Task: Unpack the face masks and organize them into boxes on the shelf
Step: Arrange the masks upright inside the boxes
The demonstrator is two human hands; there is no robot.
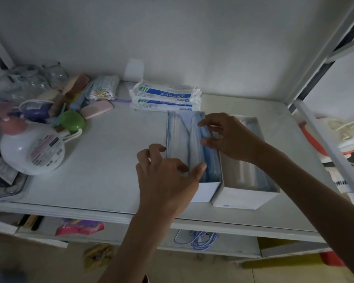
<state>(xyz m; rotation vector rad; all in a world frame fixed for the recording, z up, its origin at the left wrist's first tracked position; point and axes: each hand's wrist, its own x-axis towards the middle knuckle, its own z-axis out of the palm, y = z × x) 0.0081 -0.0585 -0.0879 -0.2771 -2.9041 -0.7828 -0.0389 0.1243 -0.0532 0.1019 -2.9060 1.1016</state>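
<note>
The face masks [182, 137], pale blue and standing on edge in a packed row, fill an open white box [207, 190] that lies directly under both hands.

The left hand [168, 178] reaches in from below with the forearm angled up. Its fingers curl over the stack's left side and the thumb presses against the near end, so it grips the near part of the face masks. The right hand [231, 137] comes across from the right with a bent wrist. Its thumb and fingers pinch a few masks at the far right of the row, where darker blue edges show beside the thumb.

Just under the right forearm, touching the first box's right wall, stands a second open box [243, 198] holding something in clear wrap. Beyond the right hand's fingertips, just behind the boxes, lie stacked sealed mask packs [166, 94] in white wrappers with blue print.

All of this rests on a white shelf [110, 160]. Well to the left of the left hand are a pump bottle [31, 148], a green round case [74, 121] and a bag of cotton swabs [104, 89]. Below the left forearm, on the lower level, sits a coil of blue cord [196, 238].
</note>
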